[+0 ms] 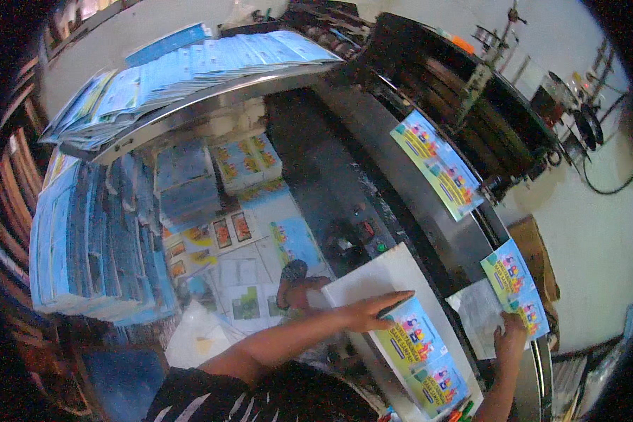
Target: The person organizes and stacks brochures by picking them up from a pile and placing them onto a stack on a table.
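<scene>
My left hand (376,311) lies with fingers stretched out at the top corner of a blue, yellow and green printed sheet (422,352). That sheet rests on a white board-like surface (373,276) close to my body. On the right, my right hand (511,333) has its fingers curled at the lower edge of a second printed sheet (508,274), which lies on the machine's metal rail. A pale, plain sheet (475,316) shows just left of those fingers. Farther up the rail lies another printed sheet (437,165) of the same design, apart from both hands.
Tall stacks of bluish printed booklets (84,239) stand at the left. More booklets (204,70) lie fanned along the far metal ledge. Bundled prints (247,163) sit low beyond my left arm. Dark machinery (450,77) with rods rises at the far right. My foot (292,274) shows below.
</scene>
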`<state>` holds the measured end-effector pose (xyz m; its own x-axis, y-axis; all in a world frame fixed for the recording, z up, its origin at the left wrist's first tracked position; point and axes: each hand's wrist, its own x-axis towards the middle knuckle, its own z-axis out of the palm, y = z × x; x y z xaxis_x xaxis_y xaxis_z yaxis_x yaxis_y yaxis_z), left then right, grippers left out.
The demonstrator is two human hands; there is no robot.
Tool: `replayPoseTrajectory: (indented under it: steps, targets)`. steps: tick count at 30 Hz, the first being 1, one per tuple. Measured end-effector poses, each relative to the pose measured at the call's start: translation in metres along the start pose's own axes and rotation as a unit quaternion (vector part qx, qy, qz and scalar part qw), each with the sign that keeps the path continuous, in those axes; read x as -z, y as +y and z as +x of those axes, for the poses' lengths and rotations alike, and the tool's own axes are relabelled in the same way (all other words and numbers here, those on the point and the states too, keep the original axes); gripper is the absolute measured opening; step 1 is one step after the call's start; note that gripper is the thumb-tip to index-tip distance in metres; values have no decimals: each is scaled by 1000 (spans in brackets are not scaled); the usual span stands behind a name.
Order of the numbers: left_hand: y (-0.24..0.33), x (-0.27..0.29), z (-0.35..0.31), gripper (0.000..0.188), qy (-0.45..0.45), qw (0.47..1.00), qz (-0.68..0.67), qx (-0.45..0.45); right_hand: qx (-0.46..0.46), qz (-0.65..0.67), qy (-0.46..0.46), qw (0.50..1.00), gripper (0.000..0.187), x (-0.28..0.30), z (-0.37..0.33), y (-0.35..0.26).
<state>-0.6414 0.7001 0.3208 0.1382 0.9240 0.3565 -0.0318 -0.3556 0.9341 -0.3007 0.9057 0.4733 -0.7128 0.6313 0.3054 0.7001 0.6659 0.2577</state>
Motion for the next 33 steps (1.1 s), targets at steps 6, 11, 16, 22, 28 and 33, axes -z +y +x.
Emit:
replayPoseTrajectory:
  steps: [6, 11, 16, 22, 28, 33]
  targets:
    - [7, 2, 2, 82, 1, 999, 37, 23, 51, 179, -122, 975, 48, 61, -60, -104]
    - [0, 3, 4, 89, -9, 999, -13, 42, 16, 153, -294, 943, 87, 65, -79, -160]
    - [-2, 1, 4, 81, -7, 999, -5, 37, -2, 240, -279, 930, 79, 60, -89, -146]
    - [-15, 7, -2, 78, -13, 1000, -22, -12, 30, 256, -275, 926, 39, 99, -61, -136]
    - [0, 5, 5, 87, -15, 999, 19, 30, -44, 101, 85, 990, 10, 105, 22, -15]
    - [-4, 5, -3, 90, -13, 999, 35, 29, -35, -37, 181, 982, 35, 62, 83, 17]
